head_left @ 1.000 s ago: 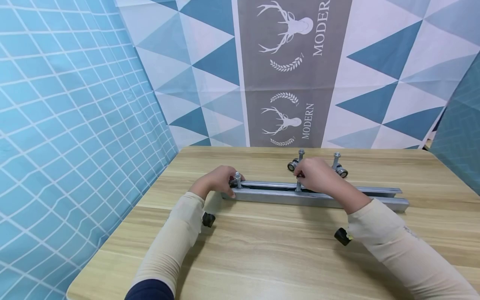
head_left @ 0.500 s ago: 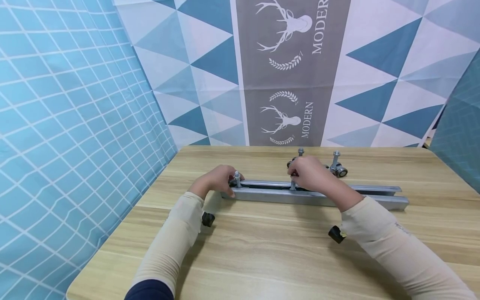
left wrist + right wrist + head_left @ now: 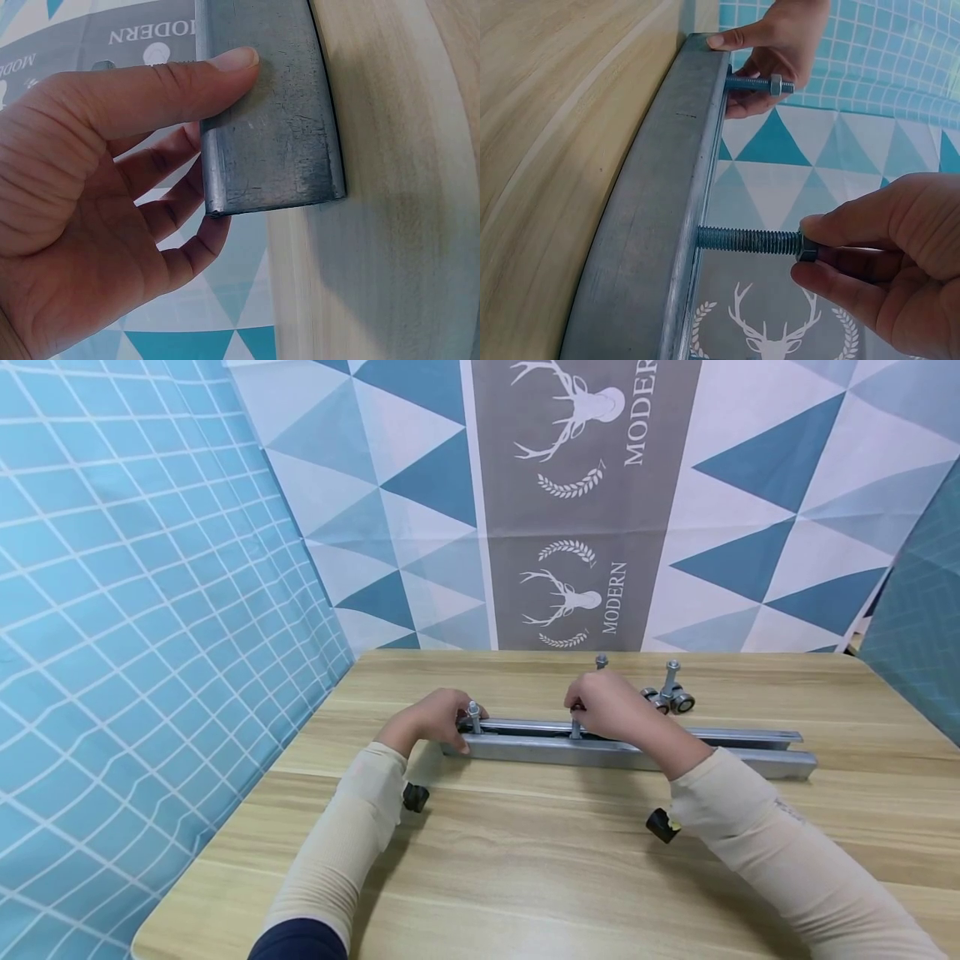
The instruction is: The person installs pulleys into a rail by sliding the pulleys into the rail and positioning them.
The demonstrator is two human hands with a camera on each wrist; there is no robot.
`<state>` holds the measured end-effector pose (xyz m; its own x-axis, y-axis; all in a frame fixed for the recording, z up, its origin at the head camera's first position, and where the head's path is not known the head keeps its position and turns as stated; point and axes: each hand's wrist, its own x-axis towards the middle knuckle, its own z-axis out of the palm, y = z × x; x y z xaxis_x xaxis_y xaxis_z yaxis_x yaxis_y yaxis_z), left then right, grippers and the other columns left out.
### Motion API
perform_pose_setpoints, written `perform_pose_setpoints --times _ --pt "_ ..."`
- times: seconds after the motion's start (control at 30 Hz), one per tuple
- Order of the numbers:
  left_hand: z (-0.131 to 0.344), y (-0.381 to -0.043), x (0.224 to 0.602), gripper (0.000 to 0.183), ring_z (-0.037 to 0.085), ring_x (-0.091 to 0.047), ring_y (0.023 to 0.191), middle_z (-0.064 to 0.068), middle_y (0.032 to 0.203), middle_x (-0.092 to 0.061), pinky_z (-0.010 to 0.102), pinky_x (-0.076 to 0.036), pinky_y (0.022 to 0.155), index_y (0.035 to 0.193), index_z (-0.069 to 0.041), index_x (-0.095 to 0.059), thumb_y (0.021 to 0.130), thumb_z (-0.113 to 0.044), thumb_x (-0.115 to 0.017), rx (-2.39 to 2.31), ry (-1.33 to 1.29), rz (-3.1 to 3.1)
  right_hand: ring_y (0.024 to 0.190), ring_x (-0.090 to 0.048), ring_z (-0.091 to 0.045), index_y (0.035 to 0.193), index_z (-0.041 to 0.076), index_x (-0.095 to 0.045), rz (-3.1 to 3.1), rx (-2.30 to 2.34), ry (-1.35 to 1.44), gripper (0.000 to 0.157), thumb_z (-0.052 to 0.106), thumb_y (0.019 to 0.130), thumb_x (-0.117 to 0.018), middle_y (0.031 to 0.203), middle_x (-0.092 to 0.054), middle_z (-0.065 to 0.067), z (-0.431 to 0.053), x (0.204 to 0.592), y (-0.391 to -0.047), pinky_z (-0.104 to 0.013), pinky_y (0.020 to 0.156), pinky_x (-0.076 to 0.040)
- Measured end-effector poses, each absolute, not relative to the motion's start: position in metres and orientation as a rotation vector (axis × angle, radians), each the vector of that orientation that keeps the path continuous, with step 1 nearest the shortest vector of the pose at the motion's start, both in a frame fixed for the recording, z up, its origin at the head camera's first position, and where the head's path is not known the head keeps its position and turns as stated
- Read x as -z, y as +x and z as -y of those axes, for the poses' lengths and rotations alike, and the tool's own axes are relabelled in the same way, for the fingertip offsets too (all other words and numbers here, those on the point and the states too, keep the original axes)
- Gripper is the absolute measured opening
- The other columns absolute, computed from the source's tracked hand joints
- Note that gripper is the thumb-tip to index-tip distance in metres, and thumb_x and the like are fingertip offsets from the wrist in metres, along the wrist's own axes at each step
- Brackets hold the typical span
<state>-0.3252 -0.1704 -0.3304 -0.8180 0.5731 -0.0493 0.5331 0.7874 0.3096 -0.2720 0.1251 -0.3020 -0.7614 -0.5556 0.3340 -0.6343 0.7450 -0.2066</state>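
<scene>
A grey metal C-channel rail lies lengthwise on the table with its slot facing up. My left hand grips its left end; the thumb lies on the front wall and the fingers reach round the far side. Close to that hand a threaded bolt with a nut stands up out of the slot. Farther right along the rail, my right hand pinches the hex top of another upright threaded bolt between thumb and fingers. The lower end of this bolt is hidden inside the rail.
Behind the rail, a roller trolley with small wheels and an upright bolt rests on the wooden table. Another upright bolt shows behind my right hand, its base hidden. A patterned curtain hangs at the table's back edge.
The right hand has slid its bolt leftward along the slot, nearer to the left bolt. More of the right-hand roller trolley shows now. The left hand and the rail have stayed in place.
</scene>
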Motion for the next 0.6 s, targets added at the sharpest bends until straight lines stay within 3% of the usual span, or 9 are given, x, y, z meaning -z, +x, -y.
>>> perform_pose_setpoints --times 0.6 --pt "0.171 -0.326 0.333 0.057 0.015 -0.055 0.091 -0.001 0.103 -0.065 0.034 -0.048 0.083 0.119 -0.015 -0.071 0.065 -0.009 -0.091 -0.461 0.878 -2.835 0.086 -0.068 -0.024 0.088 0.004 -0.078 2.696 -0.451 0.952 0.013 -0.004 0.083 -0.068 0.089 -0.072 -0.008 -0.108 0.302 -0.274 -0.040 0.077 -0.054"
